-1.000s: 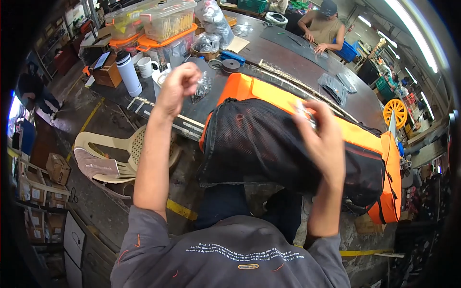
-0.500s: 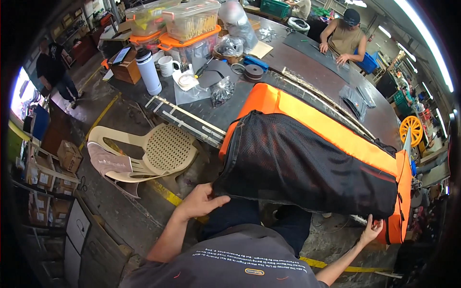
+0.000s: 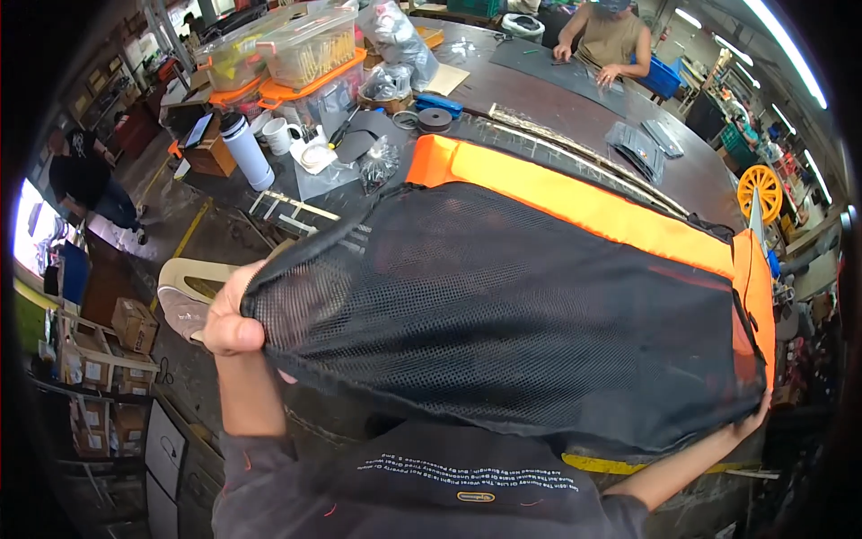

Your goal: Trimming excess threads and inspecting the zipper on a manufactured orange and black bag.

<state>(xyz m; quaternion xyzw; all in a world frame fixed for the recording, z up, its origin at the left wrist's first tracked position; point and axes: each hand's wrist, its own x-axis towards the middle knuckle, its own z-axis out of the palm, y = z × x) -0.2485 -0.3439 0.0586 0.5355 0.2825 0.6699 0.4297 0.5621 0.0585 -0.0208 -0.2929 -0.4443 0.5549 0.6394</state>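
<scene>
A long orange fabric bag (image 3: pixel 575 202) lies along the near edge of the table, with a black mesh panel (image 3: pixel 467 305) on the side toward me. My left hand (image 3: pixel 235 316) grips the panel's left corner, thumb on top, and holds it out from the bag. At the panel's lower right corner is my right hand (image 3: pixel 763 411), gripping the edge there; most of its fingers are hidden. Between my two hands the mesh spreads over my lap, and a zipper edge runs along its left side. The bag's orange right end stands beyond my right hand.
The dark table (image 3: pixel 530 108) carries a bottle (image 3: pixel 245 151), a white mug (image 3: pixel 278 136), lidded plastic boxes (image 3: pixel 310 54) and long strips (image 3: pixel 584 153). A co-worker (image 3: pixel 615 40) works across it. Another person (image 3: pixel 94 180) stands at left. A plastic chair (image 3: pixel 193 274) is partly behind my left hand.
My left hand has moved left and up, pulling the mesh panel's corner out and spreading the panel wide. My right hand has shifted right and slightly up along with its corner.
</scene>
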